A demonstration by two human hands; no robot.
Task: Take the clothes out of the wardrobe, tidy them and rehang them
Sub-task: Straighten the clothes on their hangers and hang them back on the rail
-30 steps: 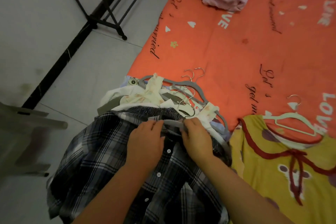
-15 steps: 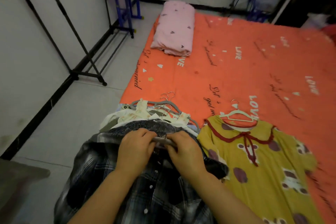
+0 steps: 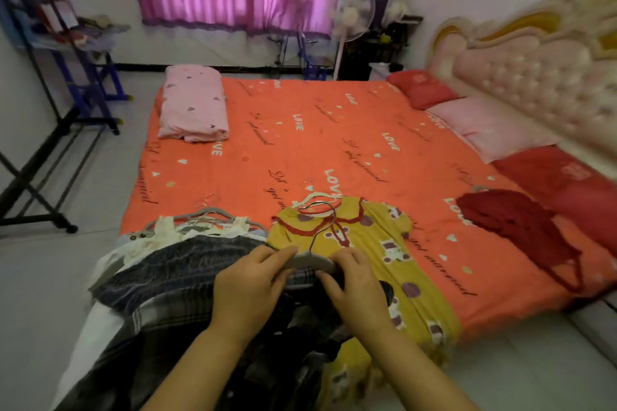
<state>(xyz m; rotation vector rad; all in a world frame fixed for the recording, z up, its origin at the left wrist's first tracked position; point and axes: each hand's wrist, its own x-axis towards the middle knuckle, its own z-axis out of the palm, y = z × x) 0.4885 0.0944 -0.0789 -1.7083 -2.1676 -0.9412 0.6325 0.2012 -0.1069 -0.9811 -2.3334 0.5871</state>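
Observation:
A dark plaid shirt point(image 3: 173, 280) hangs over the near edge of the bed. My left hand point(image 3: 248, 287) and my right hand point(image 3: 355, 284) both grip a grey hanger point(image 3: 310, 259) at its collar, the metal hook sticking up towards the far side. Behind the shirt lies a pile of light clothes on grey hangers point(image 3: 200, 227). To the right a yellow dress point(image 3: 370, 250) on a white hanger lies flat. A dark red garment point(image 3: 521, 227) lies farther right.
The orange bedsheet point(image 3: 317, 143) covers the bed, with a folded pink blanket point(image 3: 193, 103) at the far left and pillows point(image 3: 484, 130) by the padded headboard. A black clothes rack point(image 3: 40, 150) stands on the floor at left. Pink curtains and a fan are at the back.
The view has tilted up from the floor and bed edge to the whole room. The hanger has come up out of the plaid shirt's collar and both hands have shifted right with it.

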